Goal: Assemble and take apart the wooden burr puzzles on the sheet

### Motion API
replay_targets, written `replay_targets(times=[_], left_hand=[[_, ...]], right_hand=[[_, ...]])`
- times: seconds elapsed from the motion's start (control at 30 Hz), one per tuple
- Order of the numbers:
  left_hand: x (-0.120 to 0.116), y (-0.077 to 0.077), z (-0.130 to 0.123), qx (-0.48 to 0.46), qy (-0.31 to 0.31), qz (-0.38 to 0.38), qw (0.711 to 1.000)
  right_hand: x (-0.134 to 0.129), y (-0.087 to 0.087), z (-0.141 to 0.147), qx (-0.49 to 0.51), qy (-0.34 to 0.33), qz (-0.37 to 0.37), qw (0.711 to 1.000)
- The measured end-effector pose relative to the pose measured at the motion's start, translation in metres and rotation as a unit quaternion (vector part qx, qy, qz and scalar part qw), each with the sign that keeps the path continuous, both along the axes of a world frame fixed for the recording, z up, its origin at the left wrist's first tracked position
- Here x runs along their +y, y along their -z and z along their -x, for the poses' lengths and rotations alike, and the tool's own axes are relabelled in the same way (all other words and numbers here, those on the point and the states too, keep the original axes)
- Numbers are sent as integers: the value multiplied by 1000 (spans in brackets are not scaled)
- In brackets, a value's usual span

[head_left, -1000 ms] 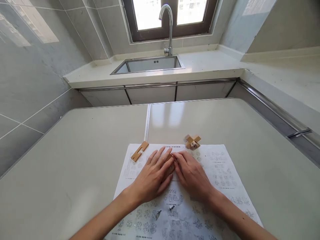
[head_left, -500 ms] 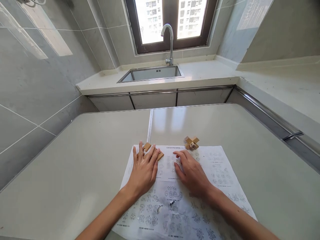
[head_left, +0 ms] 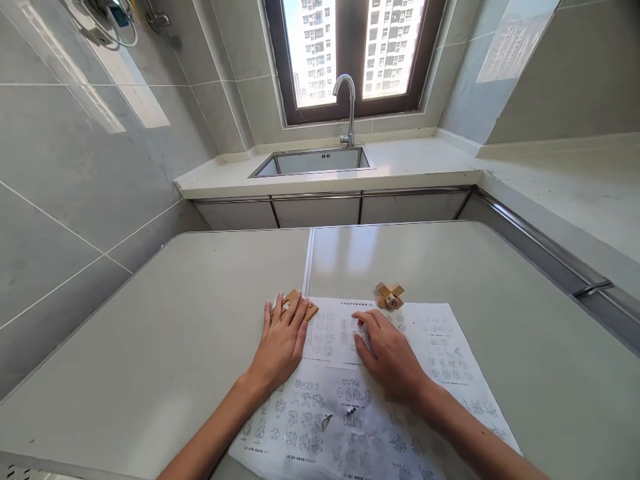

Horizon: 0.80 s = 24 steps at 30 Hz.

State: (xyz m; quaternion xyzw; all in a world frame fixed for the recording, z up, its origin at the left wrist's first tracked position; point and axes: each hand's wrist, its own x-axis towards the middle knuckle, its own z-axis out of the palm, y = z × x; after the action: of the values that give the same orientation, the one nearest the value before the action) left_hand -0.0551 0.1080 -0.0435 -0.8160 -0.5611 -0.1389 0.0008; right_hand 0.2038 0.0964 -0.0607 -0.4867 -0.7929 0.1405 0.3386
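My left hand (head_left: 279, 343) lies flat, fingers stretched out, over flat wooden puzzle pieces (head_left: 311, 311) at the upper left corner of a printed sheet (head_left: 330, 373). The fingers cover much of these pieces, so how many there are is hidden. My right hand (head_left: 393, 353) rests on the sheet's upper right part, fingers loosely bent and thumb apart, with nothing in it. Just beyond its fingertips, at the sheet's top edge, stands a cross-shaped interlocking wooden puzzle (head_left: 390, 296) with a dark mark on its near face. Line drawings of puzzle shapes cover the sheet.
The sheet lies on a pale table (head_left: 125, 373) with a seam (head_left: 309, 263) running away from me. Past the table is a counter with a sink (head_left: 320, 160) and a faucet (head_left: 350, 110) under a window. A side counter (head_left: 575, 180) runs along the right.
My left hand has slid left across the sheet, and the flat wooden pieces have shifted with it. My right hand has hardly moved on the paper. The view has tilted up slightly.
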Motion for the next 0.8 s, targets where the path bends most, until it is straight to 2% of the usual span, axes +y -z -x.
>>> replay_targets(times=[0.23,0.53,0.67,0.8], left_hand=[[-2,-5,8,-57,2,-14,998],[-1,-11,14,-68,25,-22,997],[-2,-17,11,-78,55,-29,995],[-5,-24,0,-120,113,-11,986]], right_hand=[[0,-2,1,13,-5,13,1000],[2,-14,4,119,-12,80,990],[6,-13,2,212,-24,166,963],[11,-11,1,318,-47,266,909]])
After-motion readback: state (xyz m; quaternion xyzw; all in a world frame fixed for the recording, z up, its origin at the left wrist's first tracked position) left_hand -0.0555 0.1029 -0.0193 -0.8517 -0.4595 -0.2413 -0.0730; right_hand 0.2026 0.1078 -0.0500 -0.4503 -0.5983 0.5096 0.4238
